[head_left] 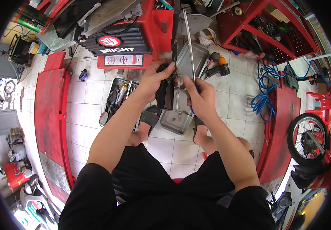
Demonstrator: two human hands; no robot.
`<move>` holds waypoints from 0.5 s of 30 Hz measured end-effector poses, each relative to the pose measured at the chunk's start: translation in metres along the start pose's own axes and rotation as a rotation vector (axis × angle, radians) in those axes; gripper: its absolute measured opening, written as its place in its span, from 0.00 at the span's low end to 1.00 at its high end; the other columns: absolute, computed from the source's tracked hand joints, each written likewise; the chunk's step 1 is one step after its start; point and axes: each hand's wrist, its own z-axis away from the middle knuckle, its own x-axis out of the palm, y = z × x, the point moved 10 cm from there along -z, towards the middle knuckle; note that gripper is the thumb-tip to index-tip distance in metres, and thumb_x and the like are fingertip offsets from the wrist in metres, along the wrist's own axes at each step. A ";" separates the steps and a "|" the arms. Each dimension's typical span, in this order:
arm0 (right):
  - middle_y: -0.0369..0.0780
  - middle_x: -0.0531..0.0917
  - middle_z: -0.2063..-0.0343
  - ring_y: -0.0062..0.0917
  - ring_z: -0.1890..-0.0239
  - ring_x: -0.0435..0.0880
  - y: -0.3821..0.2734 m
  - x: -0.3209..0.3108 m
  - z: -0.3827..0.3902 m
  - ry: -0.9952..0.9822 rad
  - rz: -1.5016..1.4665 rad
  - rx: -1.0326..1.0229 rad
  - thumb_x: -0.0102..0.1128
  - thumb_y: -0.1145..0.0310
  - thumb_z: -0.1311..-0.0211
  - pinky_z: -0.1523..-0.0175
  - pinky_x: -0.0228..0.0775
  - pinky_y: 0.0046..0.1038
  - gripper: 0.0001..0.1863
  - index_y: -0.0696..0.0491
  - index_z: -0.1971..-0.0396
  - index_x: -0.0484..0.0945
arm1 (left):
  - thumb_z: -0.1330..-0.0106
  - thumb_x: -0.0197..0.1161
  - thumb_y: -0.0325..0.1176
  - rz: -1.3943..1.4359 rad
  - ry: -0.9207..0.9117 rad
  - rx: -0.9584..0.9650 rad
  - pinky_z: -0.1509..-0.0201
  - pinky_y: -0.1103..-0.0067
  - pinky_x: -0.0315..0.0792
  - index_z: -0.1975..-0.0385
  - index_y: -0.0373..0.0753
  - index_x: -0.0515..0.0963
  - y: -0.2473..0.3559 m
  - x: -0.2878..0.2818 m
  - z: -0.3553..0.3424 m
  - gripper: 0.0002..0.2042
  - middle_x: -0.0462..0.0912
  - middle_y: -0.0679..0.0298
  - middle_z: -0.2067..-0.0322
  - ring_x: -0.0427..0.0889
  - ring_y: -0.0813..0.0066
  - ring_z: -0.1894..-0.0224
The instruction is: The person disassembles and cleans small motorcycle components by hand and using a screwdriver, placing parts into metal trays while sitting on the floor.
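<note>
My left hand (150, 84) is closed round a black part with a flat, tapered lower end (166, 97), in front of a dark upright bar (174, 42). Beside it, my right hand (203, 97) is closed on the lower end of a long, thin silver rod (189, 38). The rod points up and away from me; its gripped end is mostly hidden by my fingers. The two hands are close together above a grey metal tray (173, 129) on the floor, which holds a wrench (177, 100) and small metal pieces.
A red machine with a black ribbed panel (115, 40) stands ahead. A second grey tray (200, 51), a yellow-and-black power tool (219, 69) and an open tool case (115, 82) lie nearby. Red platforms (50, 111) flank me; blue hose (263, 105) and a spoked wheel (309, 140) are right.
</note>
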 end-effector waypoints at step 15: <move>0.40 0.77 0.59 0.19 0.75 0.77 -0.043 -0.034 0.012 -0.385 -0.063 0.013 0.57 0.77 0.36 0.70 0.73 0.23 0.32 0.60 0.33 0.59 | 0.23 0.39 0.50 0.340 -0.088 -0.060 0.62 0.72 0.70 0.48 0.31 0.72 -0.001 -0.015 -0.008 0.26 0.79 0.57 0.60 0.73 0.68 0.67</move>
